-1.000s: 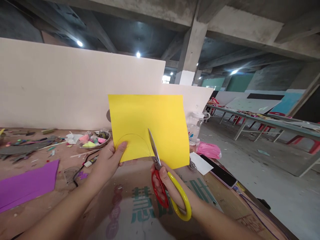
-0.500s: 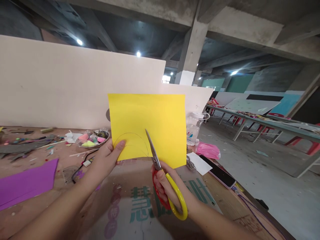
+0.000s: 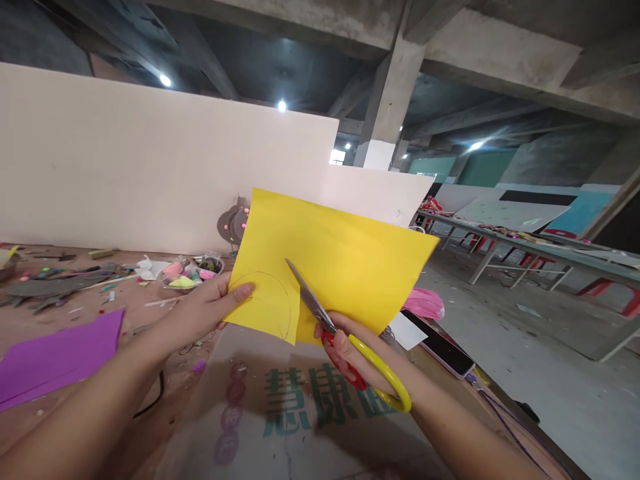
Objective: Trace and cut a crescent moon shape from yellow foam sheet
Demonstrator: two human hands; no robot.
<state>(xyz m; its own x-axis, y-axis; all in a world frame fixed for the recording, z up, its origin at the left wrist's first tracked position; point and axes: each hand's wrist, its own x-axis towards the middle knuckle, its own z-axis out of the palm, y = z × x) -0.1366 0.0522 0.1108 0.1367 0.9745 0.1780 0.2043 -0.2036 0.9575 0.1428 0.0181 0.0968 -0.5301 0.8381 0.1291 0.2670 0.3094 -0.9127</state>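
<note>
A yellow sheet of paper [image 3: 340, 253] is held up over the table, with a pencilled curve near its lower left corner. My left hand [image 3: 227, 300] pinches its left edge, thumb in front. In my right hand [image 3: 345, 343] is a pair of scissors [image 3: 320, 310] with one red and one yellow handle. The blades point up and left, close together, with a cut in the sheet running up from its bottom edge, just right of the curve. Right of the cut, the paper bends away; my right fingers are partly hidden behind the handles.
Purple paper [image 3: 65, 360] lies at left. Behind are a tray of coloured clay [image 3: 193, 270] and a white panel [image 3: 150, 167]. To the right lie a phone [image 3: 445, 350], a white paper piece [image 3: 407, 331] and pink plastic [image 3: 425, 303]. Printed cardboard [image 3: 240, 400] covers the table below my hands.
The scissors have cut upward into the yellow paper from its bottom edge. The sheet has tilted, its right side swinging right, and the handles have moved right.
</note>
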